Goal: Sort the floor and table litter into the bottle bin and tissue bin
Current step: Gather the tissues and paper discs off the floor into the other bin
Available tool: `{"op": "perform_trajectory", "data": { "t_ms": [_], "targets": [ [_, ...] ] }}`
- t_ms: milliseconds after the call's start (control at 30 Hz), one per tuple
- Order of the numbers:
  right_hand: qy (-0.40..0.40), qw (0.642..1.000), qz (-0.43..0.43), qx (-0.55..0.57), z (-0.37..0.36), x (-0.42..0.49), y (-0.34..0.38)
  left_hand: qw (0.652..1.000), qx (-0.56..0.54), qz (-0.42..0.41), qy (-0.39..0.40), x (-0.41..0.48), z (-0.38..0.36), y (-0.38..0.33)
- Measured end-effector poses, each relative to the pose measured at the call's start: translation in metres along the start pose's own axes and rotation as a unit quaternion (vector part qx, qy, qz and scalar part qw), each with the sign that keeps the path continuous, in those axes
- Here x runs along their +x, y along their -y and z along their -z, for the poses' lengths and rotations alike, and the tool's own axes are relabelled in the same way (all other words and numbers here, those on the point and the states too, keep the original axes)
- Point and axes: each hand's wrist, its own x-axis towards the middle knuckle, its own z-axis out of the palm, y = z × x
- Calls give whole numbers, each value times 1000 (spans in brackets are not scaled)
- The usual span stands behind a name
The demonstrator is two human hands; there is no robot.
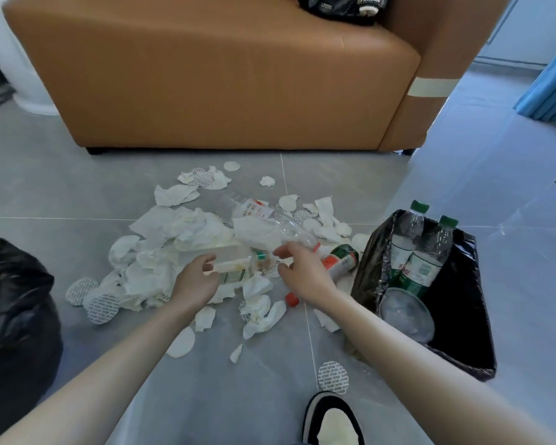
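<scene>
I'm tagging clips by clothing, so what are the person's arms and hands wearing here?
Nothing shows on them. The left hand and right hand are ungloved, with no ring visible. The left forearm and right forearm are bare up to the picture's edge: no sleeve, watch or bracelet in view.

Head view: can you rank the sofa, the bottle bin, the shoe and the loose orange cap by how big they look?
1. Sofa
2. Bottle bin
3. Shoe, cut off by the frame edge and nearest the camera, so unsure
4. Orange cap
</scene>
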Motion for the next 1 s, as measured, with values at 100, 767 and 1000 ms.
{"op": "perform_trajectory", "data": {
  "t_ms": [100, 767, 1000],
  "targets": [
    [50, 997, -1, -54, -31, 21, -3, 994, 75, -19, -75, 12, 10, 27],
    [122, 985, -29, -115, -85, 65, -26, 934, 344, -98, -11, 62, 26, 57],
    [87, 994, 16, -68, -61, 49, -11, 955, 230, -171, -73, 35, 44, 42]
  ]
}}
